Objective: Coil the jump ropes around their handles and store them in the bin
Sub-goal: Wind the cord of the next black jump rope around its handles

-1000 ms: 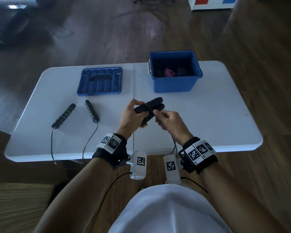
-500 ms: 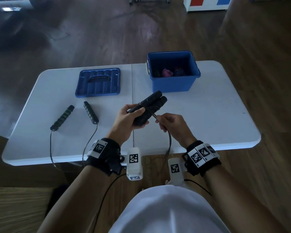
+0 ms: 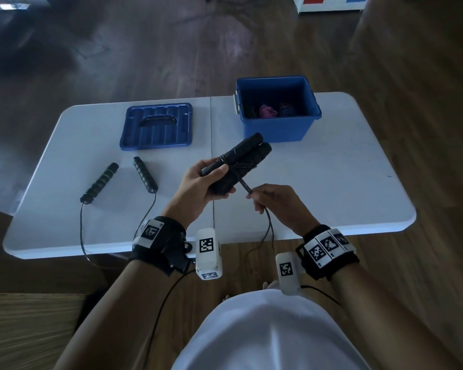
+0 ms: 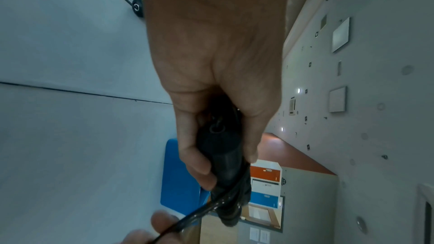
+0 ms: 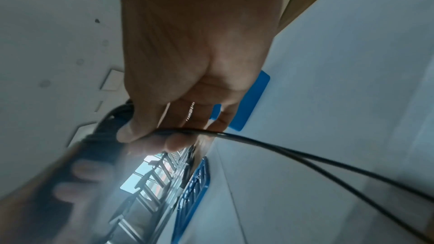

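My left hand (image 3: 203, 182) grips two black jump-rope handles (image 3: 241, 158) held side by side above the white table (image 3: 332, 182), with cord wound around their middle. My right hand (image 3: 275, 201) pinches the black cord (image 3: 245, 186) just right of the handles; the doubled cord (image 5: 305, 153) trails down past the table's front edge. The left wrist view shows my fingers (image 4: 195, 157) wrapped round the handles (image 4: 225, 155). A second rope lies at the left: a green-ringed black handle (image 3: 100, 182) and a black handle (image 3: 145, 174), cords hanging off the edge. The open blue bin (image 3: 277, 126) stands behind.
The bin's blue lid (image 3: 157, 126) lies flat at the back left of the table. Pink and dark bundles (image 3: 267, 111) sit inside the bin. Wooden floor surrounds the table; a white cabinet with red and blue panels (image 3: 332, 2) stands far behind.
My right hand has drawn back from the handles toward me and to the right, pulling the cord taut. The left hand has tilted the handles more upright, away from me.
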